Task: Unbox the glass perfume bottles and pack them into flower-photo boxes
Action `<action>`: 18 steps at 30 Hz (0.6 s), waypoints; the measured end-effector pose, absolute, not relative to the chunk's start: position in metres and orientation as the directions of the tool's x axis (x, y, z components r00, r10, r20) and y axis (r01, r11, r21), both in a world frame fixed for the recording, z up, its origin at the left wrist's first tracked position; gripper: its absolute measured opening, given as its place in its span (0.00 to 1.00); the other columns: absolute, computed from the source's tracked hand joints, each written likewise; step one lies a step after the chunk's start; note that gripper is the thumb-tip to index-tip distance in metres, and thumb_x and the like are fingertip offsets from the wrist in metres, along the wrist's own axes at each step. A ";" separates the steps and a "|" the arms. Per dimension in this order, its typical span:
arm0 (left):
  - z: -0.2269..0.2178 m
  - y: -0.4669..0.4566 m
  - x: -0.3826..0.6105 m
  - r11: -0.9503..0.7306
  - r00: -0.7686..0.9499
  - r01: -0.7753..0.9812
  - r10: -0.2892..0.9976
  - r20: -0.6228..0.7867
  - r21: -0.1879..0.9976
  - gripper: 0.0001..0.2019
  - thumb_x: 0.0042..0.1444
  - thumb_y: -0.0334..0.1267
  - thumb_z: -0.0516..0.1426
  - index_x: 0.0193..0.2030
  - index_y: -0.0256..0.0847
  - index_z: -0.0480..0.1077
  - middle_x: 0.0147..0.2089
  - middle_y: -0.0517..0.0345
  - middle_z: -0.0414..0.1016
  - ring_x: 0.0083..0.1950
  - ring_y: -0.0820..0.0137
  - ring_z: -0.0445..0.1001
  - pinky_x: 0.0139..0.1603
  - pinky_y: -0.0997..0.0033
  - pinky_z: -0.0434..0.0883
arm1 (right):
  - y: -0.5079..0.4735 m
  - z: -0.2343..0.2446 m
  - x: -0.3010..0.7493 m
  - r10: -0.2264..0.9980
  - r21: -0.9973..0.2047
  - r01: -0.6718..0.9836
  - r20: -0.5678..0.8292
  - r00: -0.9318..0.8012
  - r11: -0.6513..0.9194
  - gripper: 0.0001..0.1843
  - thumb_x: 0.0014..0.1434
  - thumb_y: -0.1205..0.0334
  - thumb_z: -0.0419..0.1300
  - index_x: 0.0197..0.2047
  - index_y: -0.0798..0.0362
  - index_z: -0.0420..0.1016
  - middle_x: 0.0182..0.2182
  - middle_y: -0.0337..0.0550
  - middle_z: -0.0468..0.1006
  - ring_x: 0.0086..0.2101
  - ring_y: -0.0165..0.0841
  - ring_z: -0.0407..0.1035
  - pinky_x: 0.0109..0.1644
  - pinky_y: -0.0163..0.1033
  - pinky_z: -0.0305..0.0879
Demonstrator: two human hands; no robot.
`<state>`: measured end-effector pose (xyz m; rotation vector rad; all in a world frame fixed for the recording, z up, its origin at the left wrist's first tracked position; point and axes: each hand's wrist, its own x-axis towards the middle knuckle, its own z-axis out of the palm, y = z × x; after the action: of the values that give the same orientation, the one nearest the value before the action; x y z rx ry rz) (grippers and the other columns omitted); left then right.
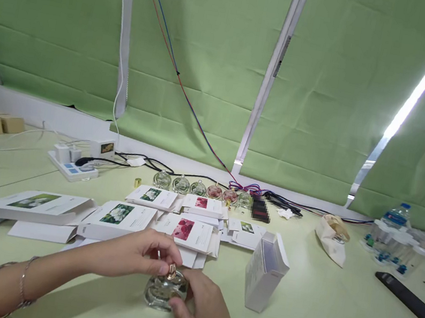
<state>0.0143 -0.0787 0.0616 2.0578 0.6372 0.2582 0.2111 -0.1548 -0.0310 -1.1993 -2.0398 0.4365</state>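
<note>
A clear glass perfume bottle (159, 294) with a gold spray nozzle (172, 270) stands upright on the table in front of me. My left hand (139, 254) reaches in from the left, its thumb and curled fingers closed at the nozzle. On the right side of the bottle, my right hand (205, 310) grips the glass body between thumb and fingers. An upright white carton (260, 275) with its top flaps open is to the right of my right hand. Flat white cartons with flower pictures, one a white flower carton (118, 219), another a red flower carton (186, 230), lie just behind my hands.
Several glass bottles (181, 183) line up at the back, near a gold cap (137, 183). A power strip (73, 165) and black cables (150, 162) run along the back left. Right are a cloth pouch (331, 238), lidded containers (397, 247) and a black strip (410, 303).
</note>
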 end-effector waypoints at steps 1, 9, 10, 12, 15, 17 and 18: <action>0.062 -0.080 0.015 -0.441 0.840 0.342 0.539 -0.060 0.830 0.14 0.56 0.47 0.56 0.44 0.43 0.73 0.40 0.57 0.74 0.41 0.69 0.71 0.41 0.75 0.67 | -0.155 -0.030 0.211 0.861 -0.605 0.615 0.405 -0.309 0.505 0.14 0.56 0.64 0.57 0.47 0.52 0.68 0.38 0.43 0.75 0.35 0.35 0.68 0.39 0.37 0.64; 0.071 -0.090 0.016 -0.647 0.849 0.380 0.528 0.029 0.661 0.11 0.59 0.42 0.53 0.44 0.44 0.73 0.40 0.57 0.73 0.40 0.69 0.71 0.41 0.76 0.66 | -0.157 -0.030 0.211 0.864 -0.617 0.608 0.404 -0.301 0.500 0.15 0.55 0.65 0.57 0.47 0.51 0.68 0.38 0.42 0.75 0.35 0.35 0.68 0.40 0.37 0.63; 0.072 -0.090 0.017 -0.665 0.851 0.381 0.524 0.038 0.642 0.11 0.60 0.41 0.52 0.44 0.44 0.73 0.40 0.57 0.73 0.39 0.70 0.71 0.40 0.76 0.66 | -0.158 -0.030 0.210 0.862 -0.617 0.604 0.409 -0.301 0.504 0.15 0.55 0.65 0.57 0.48 0.51 0.67 0.39 0.42 0.75 0.36 0.35 0.68 0.40 0.37 0.63; 0.073 -0.092 0.017 -0.690 0.857 0.380 0.514 0.047 0.615 0.11 0.60 0.41 0.52 0.45 0.44 0.73 0.40 0.56 0.73 0.39 0.70 0.71 0.40 0.76 0.66 | -0.158 -0.029 0.210 0.860 -0.618 0.601 0.410 -0.303 0.506 0.15 0.55 0.65 0.57 0.48 0.51 0.67 0.39 0.42 0.75 0.36 0.35 0.68 0.40 0.37 0.63; 0.075 -0.093 0.018 -0.711 0.862 0.377 0.503 0.056 0.593 0.12 0.61 0.40 0.51 0.46 0.46 0.73 0.40 0.56 0.73 0.39 0.70 0.71 0.41 0.76 0.66 | -0.158 -0.027 0.210 0.860 -0.623 0.595 0.411 -0.303 0.508 0.15 0.56 0.64 0.56 0.48 0.51 0.68 0.39 0.42 0.76 0.35 0.34 0.68 0.40 0.37 0.63; 0.077 -0.094 0.019 -0.716 0.864 0.379 0.500 0.052 0.586 0.12 0.61 0.39 0.51 0.47 0.46 0.72 0.41 0.56 0.73 0.40 0.70 0.71 0.41 0.76 0.66 | -0.158 -0.026 0.211 0.858 -0.626 0.589 0.413 -0.305 0.511 0.15 0.56 0.64 0.56 0.49 0.50 0.68 0.40 0.42 0.76 0.36 0.34 0.68 0.40 0.37 0.64; 0.078 -0.094 0.019 -0.718 0.866 0.380 0.497 0.048 0.583 0.12 0.61 0.38 0.51 0.47 0.46 0.73 0.41 0.57 0.73 0.40 0.70 0.71 0.40 0.76 0.65 | -0.158 -0.026 0.211 0.857 -0.628 0.585 0.414 -0.307 0.514 0.15 0.57 0.63 0.56 0.49 0.50 0.68 0.40 0.42 0.76 0.36 0.34 0.68 0.41 0.37 0.64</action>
<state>0.0186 -0.0944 0.0775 2.4572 0.6350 0.2699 0.2111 -0.1580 -0.0260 -1.1744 -2.0201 0.4712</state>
